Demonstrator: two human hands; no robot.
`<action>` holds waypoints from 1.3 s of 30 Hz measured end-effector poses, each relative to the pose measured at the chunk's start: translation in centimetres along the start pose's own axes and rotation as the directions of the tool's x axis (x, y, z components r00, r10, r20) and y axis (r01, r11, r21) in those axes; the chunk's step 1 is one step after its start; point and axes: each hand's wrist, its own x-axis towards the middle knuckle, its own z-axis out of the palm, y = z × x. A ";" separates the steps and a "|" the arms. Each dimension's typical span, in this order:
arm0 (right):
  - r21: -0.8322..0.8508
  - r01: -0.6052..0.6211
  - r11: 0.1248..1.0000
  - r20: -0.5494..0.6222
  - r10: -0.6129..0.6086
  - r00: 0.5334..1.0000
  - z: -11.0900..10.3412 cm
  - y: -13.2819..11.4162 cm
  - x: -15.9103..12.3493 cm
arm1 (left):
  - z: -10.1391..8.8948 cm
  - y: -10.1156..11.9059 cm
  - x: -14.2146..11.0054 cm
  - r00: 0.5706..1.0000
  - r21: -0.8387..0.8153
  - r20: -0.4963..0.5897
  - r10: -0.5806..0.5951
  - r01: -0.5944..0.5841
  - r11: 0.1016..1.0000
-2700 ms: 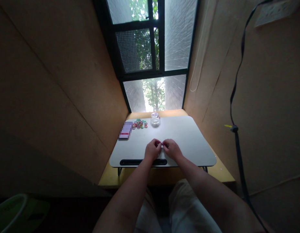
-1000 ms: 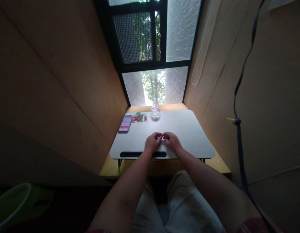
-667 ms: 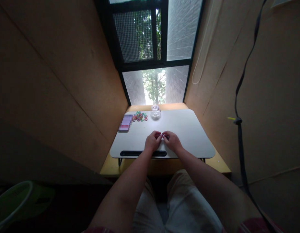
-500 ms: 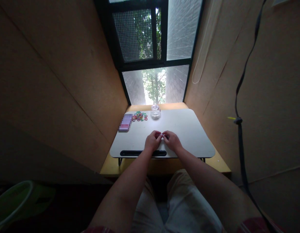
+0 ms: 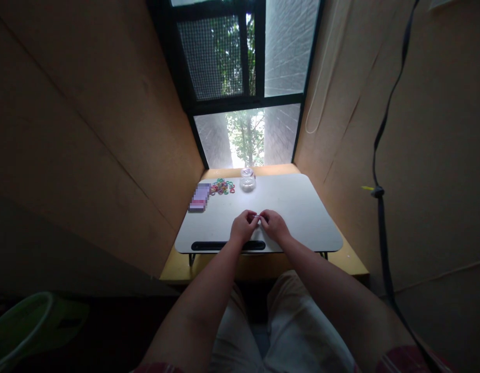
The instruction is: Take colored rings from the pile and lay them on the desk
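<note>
My left hand and my right hand meet fingertip to fingertip over the near middle of a white lap table. Both are closed in a pinch. Something small and pale lies between the fingertips, too small and too covered to name. Farther back on the left is a loose pile of small coloured rings, pink, green and red. A clear round plastic container stands to the right of the pile.
A phone with a blurred screen lies at the table's left edge. A black slot runs along the near edge. Wooden walls close in on both sides, with a window behind. A black cord hangs at right; a green basket sits lower left.
The view has tipped downward since the earliest frame and shifted slightly since. Both hands stay together at the same spot on the table, with only small finger movements.
</note>
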 end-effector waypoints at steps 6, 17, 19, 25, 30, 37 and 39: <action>-0.017 -0.001 1.000 0.004 0.001 1.000 -0.2 -0.2 0.1 | 0.1 -0.2 0.0 1.000 -0.005 -0.024 0.007 -0.007 1.000; -0.028 -0.001 1.000 0.002 0.001 1.000 -0.3 -0.5 0.0 | 0.0 0.0 0.0 1.000 -0.038 -0.014 -0.022 0.021 0.999; -0.028 -0.006 1.000 0.005 0.006 1.000 -0.3 -0.5 0.0 | -0.1 0.2 -0.1 1.000 0.003 -0.010 -0.005 0.005 1.000; -0.040 -0.004 0.999 0.006 0.004 1.000 -0.2 -0.3 0.0 | -0.3 0.8 -0.3 1.000 0.111 0.009 0.007 -0.008 0.994; -0.048 -0.008 0.999 0.010 0.008 1.000 0.0 -0.1 0.0 | -0.3 0.8 -0.2 1.000 0.118 0.016 0.004 -0.006 0.993; -0.049 0.000 0.999 -0.001 0.000 1.000 0.0 0.0 0.0 | -0.1 0.5 -0.1 1.000 0.132 0.014 0.014 -0.015 0.991; -0.049 0.003 0.999 -0.003 -0.003 1.000 0.0 -0.1 -0.1 | -0.1 0.5 -0.1 1.000 0.137 0.016 0.014 -0.016 0.990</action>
